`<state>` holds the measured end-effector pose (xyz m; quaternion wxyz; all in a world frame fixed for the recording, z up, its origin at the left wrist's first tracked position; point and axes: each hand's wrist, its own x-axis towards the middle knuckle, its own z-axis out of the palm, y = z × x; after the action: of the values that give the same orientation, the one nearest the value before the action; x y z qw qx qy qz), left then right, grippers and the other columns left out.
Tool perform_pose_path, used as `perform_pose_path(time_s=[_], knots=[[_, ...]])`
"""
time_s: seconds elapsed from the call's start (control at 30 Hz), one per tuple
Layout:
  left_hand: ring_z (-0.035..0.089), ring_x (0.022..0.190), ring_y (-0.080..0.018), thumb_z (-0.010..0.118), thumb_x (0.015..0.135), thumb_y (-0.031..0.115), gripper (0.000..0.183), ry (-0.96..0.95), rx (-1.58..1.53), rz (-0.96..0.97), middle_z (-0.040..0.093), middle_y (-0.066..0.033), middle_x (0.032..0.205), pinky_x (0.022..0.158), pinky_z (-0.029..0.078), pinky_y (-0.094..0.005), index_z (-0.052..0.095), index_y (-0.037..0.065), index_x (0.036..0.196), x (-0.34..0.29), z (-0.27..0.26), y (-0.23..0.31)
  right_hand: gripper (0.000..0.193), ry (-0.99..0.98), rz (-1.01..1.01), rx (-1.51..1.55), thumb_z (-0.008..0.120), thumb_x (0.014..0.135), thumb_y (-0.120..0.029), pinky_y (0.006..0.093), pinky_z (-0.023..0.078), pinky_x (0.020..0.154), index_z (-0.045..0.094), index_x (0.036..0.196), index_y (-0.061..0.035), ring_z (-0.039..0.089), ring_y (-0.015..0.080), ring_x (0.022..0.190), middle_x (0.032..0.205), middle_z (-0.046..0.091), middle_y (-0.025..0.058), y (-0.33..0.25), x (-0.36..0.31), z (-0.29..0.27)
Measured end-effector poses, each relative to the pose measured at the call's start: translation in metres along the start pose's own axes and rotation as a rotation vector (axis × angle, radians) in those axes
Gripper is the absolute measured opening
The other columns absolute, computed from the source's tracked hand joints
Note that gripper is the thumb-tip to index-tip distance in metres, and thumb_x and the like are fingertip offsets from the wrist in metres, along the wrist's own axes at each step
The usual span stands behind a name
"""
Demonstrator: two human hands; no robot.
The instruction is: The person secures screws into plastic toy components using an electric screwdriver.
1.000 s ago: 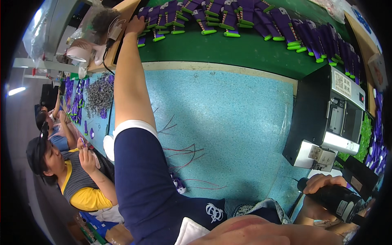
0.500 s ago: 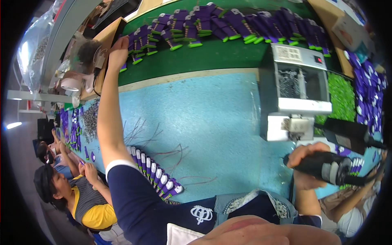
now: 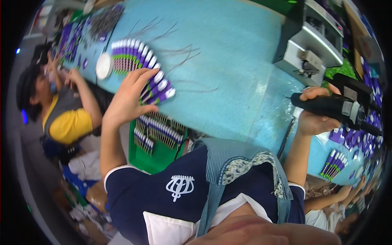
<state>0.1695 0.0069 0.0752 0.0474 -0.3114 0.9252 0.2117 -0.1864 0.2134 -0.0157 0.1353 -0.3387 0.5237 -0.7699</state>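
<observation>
My left hand (image 3: 128, 96) is open, thumb and fingers apart, over the near end of a fanned row of slim purple, white and green pieces (image 3: 141, 57). Its fingertips overlap some of them; whether they touch cannot be made out. My right hand (image 3: 312, 120) is wrapped round a black electric screwdriver (image 3: 330, 107), its tip pointing left above the blue tabletop (image 3: 228, 57). Right of the screwdriver's tip stands a grey metal screw feeder (image 3: 306, 49), with a black box-shaped device (image 3: 355, 87) beside it.
A green bin (image 3: 153, 159) with rows of similar pieces sits below the table edge. Thin dark wires (image 3: 175, 51) lie on the tabletop. A round white lid-like disc (image 3: 104, 66) is at the left. More purple pieces (image 3: 351, 139) lie right. A co-worker (image 3: 61, 110) sits left.
My left hand has come back from the purple pieces on the far green surface to the near row. The view has tilted down toward me. The screwdriver stays in my right hand.
</observation>
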Motion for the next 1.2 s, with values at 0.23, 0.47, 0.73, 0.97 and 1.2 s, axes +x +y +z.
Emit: perform_pose_path(time_s=[0.23,0.47,0.73,0.97,1.2], knots=[[0.049,0.1,-0.032,0.087,0.052,0.017,0.084,0.347,0.096,-0.149,0.05,-0.0135,0.109,0.089,0.041,-0.0411,0.05,0.009,0.127,-0.029,0.079,-0.009,0.09,-0.022,0.023,0.006,0.045,0.077,-0.079,0.0339,0.048,0.068,0.04,0.119,-0.0005,0.057,0.0225,0.068,0.079,0.059,0.0139,0.011,0.006,-0.007],[0.05,0.098,-0.0338,0.081,0.06,0.02,0.064,0.573,0.149,-0.091,0.051,-0.0163,0.107,0.086,0.043,-0.042,0.054,-0.001,0.113,-0.004,0.104,-0.006,0.088,0.01,-0.003,-0.012,0.048,0.077,-0.078,0.0316,0.049,0.067,0.043,0.117,-0.0002,0.058,0.021,0.068,0.078,0.06,0.0134,0.008,0.001,-0.005],[0.048,0.096,-0.0358,0.083,0.061,0.024,0.066,0.707,-0.02,-0.155,0.051,-0.0191,0.106,0.086,0.041,-0.0438,0.048,-0.003,0.11,0.052,0.143,0.069,0.088,-0.026,-0.005,-0.018,0.05,0.076,-0.078,0.03,0.049,0.065,0.042,0.117,-0.0001,0.058,0.0194,0.067,0.08,0.06,0.0126,0.006,0.001,0.001],[0.059,0.088,-0.0282,0.082,0.069,0.03,0.065,0.436,-0.525,-0.364,0.055,-0.0195,0.105,0.077,0.049,-0.0381,0.048,-0.007,0.111,0.085,0.108,0.063,0.088,-0.004,0.007,-0.011,0.049,0.076,-0.078,0.031,0.051,0.067,0.042,0.117,-0.0001,0.059,0.0202,0.067,0.08,0.06,0.0128,0.001,-0.002,0.001],[0.06,0.08,-0.0162,0.08,0.068,0.019,0.069,0.231,-0.592,-0.345,0.059,-0.0137,0.104,0.066,0.052,-0.0295,0.046,-0.006,0.122,0.077,0.09,0.051,0.089,-0.006,0.011,0.004,0.046,0.077,-0.079,0.0335,0.05,0.068,0.042,0.119,-0.0009,0.059,0.0217,0.069,0.081,0.06,0.0135,0.001,-0.005,-0.002]])
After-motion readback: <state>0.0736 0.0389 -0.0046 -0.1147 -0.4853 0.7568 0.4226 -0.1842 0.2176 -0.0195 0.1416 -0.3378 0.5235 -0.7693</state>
